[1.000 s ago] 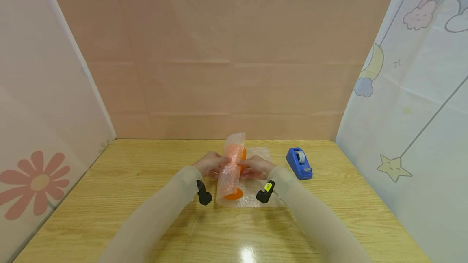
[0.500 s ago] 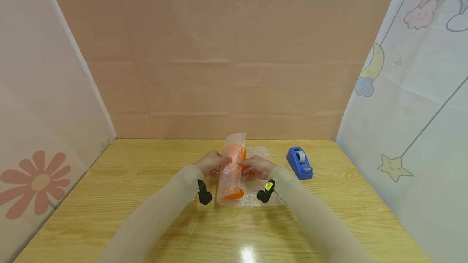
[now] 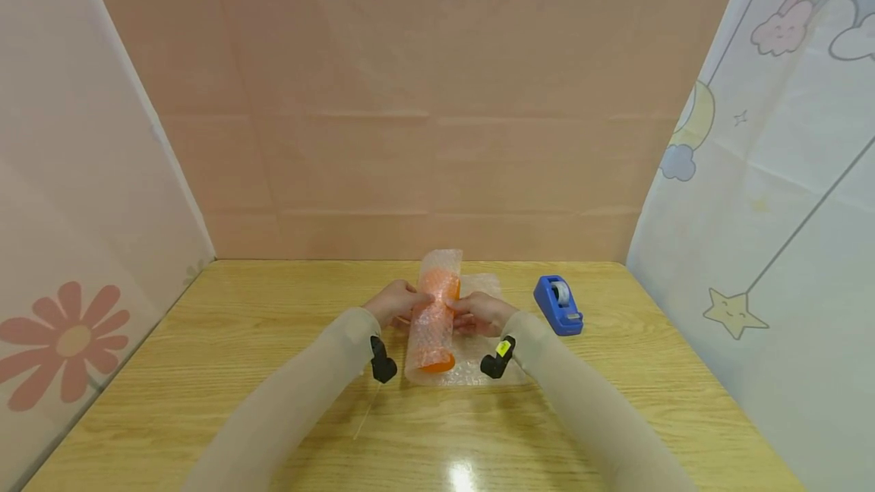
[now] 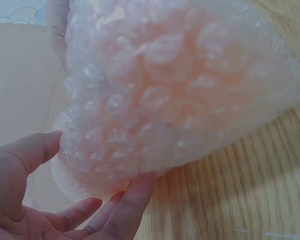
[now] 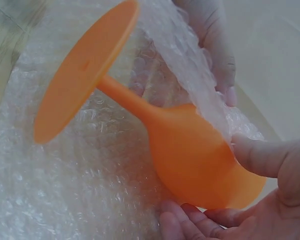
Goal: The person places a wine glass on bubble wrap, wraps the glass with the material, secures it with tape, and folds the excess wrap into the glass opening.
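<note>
An orange wine goblet (image 5: 190, 155) lies on its side on a sheet of bubble wrap (image 5: 80, 200). One flap of the bubble wrap (image 4: 155, 100) is folded over the goblet from the left. In the head view, its orange foot (image 3: 437, 364) pokes out at the near end. My left hand (image 3: 395, 304) grips the wrapped side, thumb on top and fingers underneath. From the other side my right hand (image 3: 484, 311) holds the bowl, its thumb (image 5: 262, 155) at the edge of the flap and fingers below. The covered side of the goblet shows only as a blurred orange patch.
A blue tape dispenser (image 3: 559, 306) with a roll of clear tape stands right of the bubble wrap on the wooden table (image 3: 273, 302). A pink cloth wall (image 3: 431, 97) closes off the back, with patterned sheets on both sides.
The folded flap and the goblet have shifted very slightly to the right. Both hands keep their hold, almost in place.
</note>
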`<act>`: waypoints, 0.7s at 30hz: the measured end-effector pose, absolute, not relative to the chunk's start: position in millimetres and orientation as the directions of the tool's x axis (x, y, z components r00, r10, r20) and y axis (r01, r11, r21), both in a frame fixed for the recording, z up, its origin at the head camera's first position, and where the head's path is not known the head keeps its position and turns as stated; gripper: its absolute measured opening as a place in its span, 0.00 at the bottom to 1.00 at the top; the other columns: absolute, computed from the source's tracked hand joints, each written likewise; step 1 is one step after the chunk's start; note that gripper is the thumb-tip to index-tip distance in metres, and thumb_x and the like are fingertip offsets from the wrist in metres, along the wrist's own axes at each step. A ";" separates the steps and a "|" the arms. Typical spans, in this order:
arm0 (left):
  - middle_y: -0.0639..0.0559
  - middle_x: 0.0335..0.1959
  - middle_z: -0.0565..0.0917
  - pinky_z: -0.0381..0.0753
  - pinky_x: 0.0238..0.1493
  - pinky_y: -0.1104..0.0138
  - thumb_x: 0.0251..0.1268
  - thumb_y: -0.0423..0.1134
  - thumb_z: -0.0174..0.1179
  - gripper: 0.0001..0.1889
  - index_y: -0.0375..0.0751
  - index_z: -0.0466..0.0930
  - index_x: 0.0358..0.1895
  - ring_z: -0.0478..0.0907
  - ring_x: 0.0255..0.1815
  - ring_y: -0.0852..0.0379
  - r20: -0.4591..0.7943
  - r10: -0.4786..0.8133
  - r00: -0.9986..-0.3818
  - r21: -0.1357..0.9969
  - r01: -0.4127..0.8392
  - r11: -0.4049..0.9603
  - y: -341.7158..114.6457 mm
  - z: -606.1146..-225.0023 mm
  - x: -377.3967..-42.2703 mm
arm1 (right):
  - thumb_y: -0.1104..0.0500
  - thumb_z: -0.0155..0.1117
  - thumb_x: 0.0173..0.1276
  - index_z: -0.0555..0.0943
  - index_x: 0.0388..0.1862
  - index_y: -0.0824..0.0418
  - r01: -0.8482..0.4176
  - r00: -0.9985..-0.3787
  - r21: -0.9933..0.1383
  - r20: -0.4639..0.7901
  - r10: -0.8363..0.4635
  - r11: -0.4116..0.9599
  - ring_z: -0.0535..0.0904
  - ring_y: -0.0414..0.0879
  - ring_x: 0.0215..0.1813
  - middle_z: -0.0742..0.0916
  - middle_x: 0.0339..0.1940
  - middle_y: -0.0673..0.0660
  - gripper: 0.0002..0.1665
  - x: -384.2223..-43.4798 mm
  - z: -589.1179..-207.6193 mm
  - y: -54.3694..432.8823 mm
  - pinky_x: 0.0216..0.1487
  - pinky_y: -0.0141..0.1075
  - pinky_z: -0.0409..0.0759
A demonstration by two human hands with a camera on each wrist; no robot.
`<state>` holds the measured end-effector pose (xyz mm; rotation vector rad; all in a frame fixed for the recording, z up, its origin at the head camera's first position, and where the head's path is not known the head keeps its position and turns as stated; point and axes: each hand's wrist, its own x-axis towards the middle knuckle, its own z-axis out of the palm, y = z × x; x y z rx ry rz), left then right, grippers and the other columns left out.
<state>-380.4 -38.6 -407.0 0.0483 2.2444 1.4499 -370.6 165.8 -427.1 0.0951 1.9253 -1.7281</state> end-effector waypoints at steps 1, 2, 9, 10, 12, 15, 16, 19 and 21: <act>0.43 0.44 0.76 0.84 0.39 0.60 0.65 0.48 0.61 0.22 0.35 0.67 0.50 0.80 0.41 0.49 -0.359 0.279 -0.891 0.872 -0.214 0.441 -38.4 -406.9 -380.3 | 0.58 0.53 0.75 0.78 0.38 0.62 0.399 -0.849 -0.901 -0.434 -0.303 0.171 0.77 0.43 0.34 0.81 0.30 0.52 0.09 -370.5 -427.3 165.9 0.42 0.34 0.77; 0.43 0.44 0.76 0.84 0.39 0.60 0.65 0.47 0.61 0.21 0.35 0.67 0.50 0.80 0.41 0.49 -0.359 0.281 -0.890 0.873 -0.214 0.439 -38.0 -406.8 -380.1 | 0.58 0.53 0.75 0.77 0.38 0.62 0.400 -0.848 -0.901 -0.433 -0.305 0.167 0.77 0.43 0.34 0.81 0.30 0.52 0.09 -370.2 -427.3 166.1 0.42 0.34 0.77; 0.44 0.44 0.75 0.82 0.47 0.56 0.64 0.49 0.63 0.22 0.35 0.69 0.50 0.76 0.42 0.50 -0.335 0.264 -0.904 0.867 -0.186 0.463 -34.7 -409.1 -380.3 | 0.59 0.51 0.76 0.77 0.42 0.65 0.405 -0.841 -0.905 -0.425 -0.334 0.132 0.76 0.43 0.35 0.81 0.30 0.52 0.10 -368.9 -428.3 168.7 0.43 0.35 0.77; 0.45 0.44 0.74 0.82 0.48 0.55 0.64 0.49 0.63 0.22 0.35 0.69 0.50 0.76 0.41 0.50 -0.331 0.263 -0.906 0.867 -0.182 0.465 -34.5 -409.4 -380.3 | 0.59 0.50 0.76 0.77 0.43 0.65 0.405 -0.840 -0.905 -0.423 -0.339 0.126 0.76 0.43 0.35 0.81 0.30 0.52 0.11 -368.7 -428.6 169.0 0.44 0.36 0.77; 0.45 0.44 0.73 0.81 0.49 0.54 0.64 0.49 0.62 0.23 0.35 0.68 0.50 0.75 0.41 0.50 -0.326 0.256 -0.910 0.865 -0.177 0.470 -34.3 -409.3 -380.0 | 0.59 0.50 0.77 0.76 0.45 0.66 0.406 -0.838 -0.906 -0.420 -0.349 0.116 0.76 0.43 0.36 0.81 0.31 0.52 0.11 -368.4 -429.0 169.6 0.44 0.36 0.76; 0.44 0.45 0.74 0.81 0.49 0.54 0.66 0.50 0.60 0.23 0.35 0.68 0.52 0.75 0.43 0.49 -0.319 0.252 -0.913 0.869 -0.176 0.463 -34.4 -408.7 -378.7 | 0.60 0.49 0.77 0.76 0.46 0.66 0.405 -0.836 -0.908 -0.417 -0.358 0.110 0.76 0.43 0.36 0.81 0.31 0.51 0.11 -367.7 -429.0 170.0 0.45 0.36 0.76; 0.44 0.46 0.73 0.81 0.50 0.53 0.67 0.50 0.59 0.23 0.35 0.68 0.52 0.75 0.44 0.49 -0.319 0.249 -0.914 0.870 -0.178 0.460 -34.7 -408.7 -378.8 | 0.60 0.49 0.77 0.76 0.46 0.66 0.406 -0.835 -0.907 -0.417 -0.360 0.110 0.76 0.43 0.36 0.81 0.30 0.51 0.11 -367.7 -429.0 170.1 0.45 0.37 0.76; 0.43 0.49 0.73 0.81 0.50 0.53 0.68 0.50 0.56 0.23 0.35 0.67 0.53 0.75 0.45 0.48 -0.317 0.249 -0.915 0.878 -0.184 0.442 -34.8 -410.8 -379.5 | 0.60 0.49 0.77 0.76 0.46 0.66 0.407 -0.833 -0.906 -0.420 -0.360 0.114 0.76 0.43 0.36 0.81 0.30 0.51 0.11 -367.6 -428.4 170.4 0.46 0.37 0.76; 0.43 0.49 0.73 0.81 0.50 0.53 0.68 0.50 0.56 0.22 0.35 0.67 0.53 0.74 0.45 0.49 -0.315 0.249 -0.916 0.885 -0.189 0.426 -34.6 -412.7 -380.5 | 0.59 0.49 0.77 0.76 0.46 0.66 0.406 -0.833 -0.906 -0.419 -0.360 0.117 0.76 0.43 0.36 0.81 0.30 0.51 0.11 -368.2 -428.6 170.6 0.47 0.38 0.77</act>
